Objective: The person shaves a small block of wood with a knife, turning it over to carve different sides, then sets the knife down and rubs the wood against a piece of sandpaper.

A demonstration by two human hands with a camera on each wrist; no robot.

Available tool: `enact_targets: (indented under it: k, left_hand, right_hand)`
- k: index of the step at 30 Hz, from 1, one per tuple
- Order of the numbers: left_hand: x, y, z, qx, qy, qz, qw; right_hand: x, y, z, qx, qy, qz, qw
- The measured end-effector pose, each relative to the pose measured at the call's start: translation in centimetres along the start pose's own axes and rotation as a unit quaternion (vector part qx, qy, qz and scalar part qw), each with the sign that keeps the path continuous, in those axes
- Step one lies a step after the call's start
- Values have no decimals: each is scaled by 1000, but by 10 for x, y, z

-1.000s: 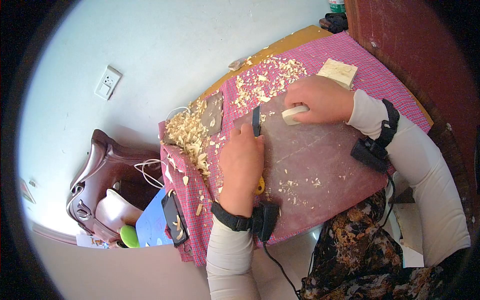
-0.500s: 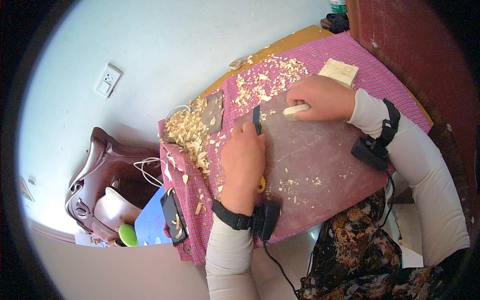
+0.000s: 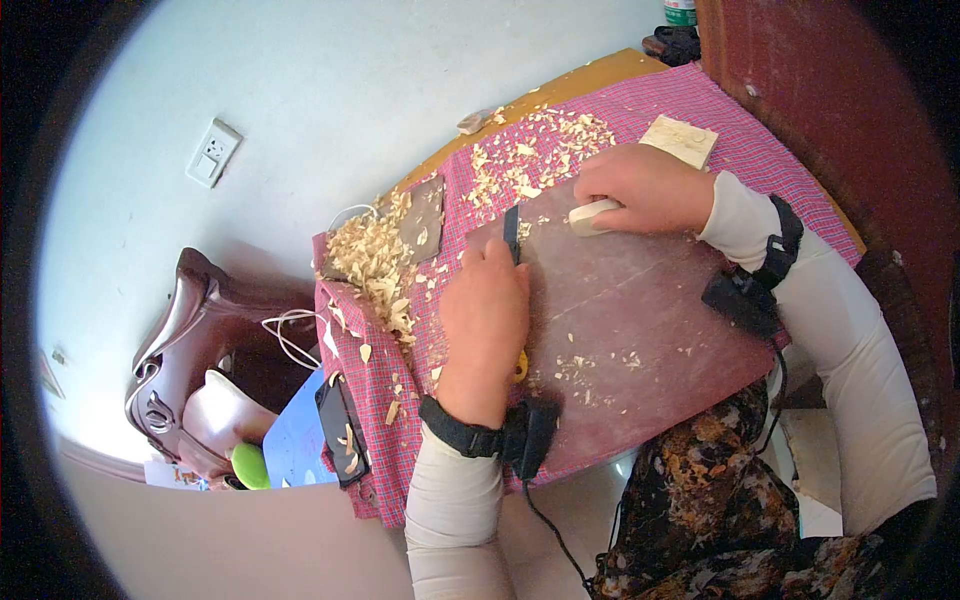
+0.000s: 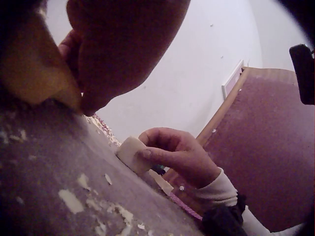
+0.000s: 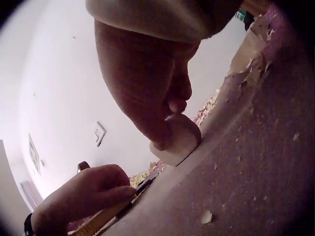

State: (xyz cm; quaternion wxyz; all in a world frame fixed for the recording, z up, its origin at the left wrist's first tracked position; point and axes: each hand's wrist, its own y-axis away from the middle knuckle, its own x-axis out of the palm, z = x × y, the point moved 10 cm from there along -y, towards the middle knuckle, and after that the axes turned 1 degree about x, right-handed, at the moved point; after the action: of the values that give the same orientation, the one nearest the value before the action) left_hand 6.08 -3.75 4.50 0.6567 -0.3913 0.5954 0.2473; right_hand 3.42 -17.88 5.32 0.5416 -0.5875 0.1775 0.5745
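My right hand (image 3: 650, 190) pinches a small pale wood block (image 3: 592, 215) between thumb and fingers. In the right wrist view the block (image 5: 182, 145) has a rounded end, and its lower edge lies at the surface of a reddish-brown board (image 3: 640, 290). To the left, my left hand (image 3: 484, 315) is curled over a yellow-handled knife (image 3: 521, 366) with a flat dark blade (image 3: 511, 228), at the board's left edge. The palm hides most of the handle; its ribbed yellow side (image 5: 93, 223) shows in the right wrist view.
Wood shavings (image 3: 370, 260) are heaped at the left, with more scattered toward the wall. A square wood piece (image 3: 681, 140) lies beyond my right hand on the checked cloth (image 3: 770, 170). A phone (image 3: 342, 430) sits at the cloth's left edge. A reddish panel (image 3: 800, 100) stands at the right.
The wood block has tilted a little in my right hand and shifted slightly away from me over the board. My left hand keeps its place on the knife.
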Motion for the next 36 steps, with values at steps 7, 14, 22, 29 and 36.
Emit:
enact_targets:
  k: [7, 14, 22, 29, 36]
  left_hand:
    - [1, 0, 2, -9, 3, 4, 1000]
    - [1, -1, -1, -4, -11, 4, 1000]
    - [3, -1, 2, -12, -8, 9, 1000]
    - [1, -1, 1, -11, -11, 8, 1000]
    - [0, -1, -1, -2, -9, -1, 1000]
  right_hand:
    - [-4, 2, -7, 51, 16, 62, 997]
    - [-1, -2, 9, -36, 1, -4, 999]
    - [3, -1, -6, 35, 16, 72, 997]
    - [-3, 4, -11, 61, 3, 94, 994]
    - [3, -1, 2, 16, -29, 49, 998]
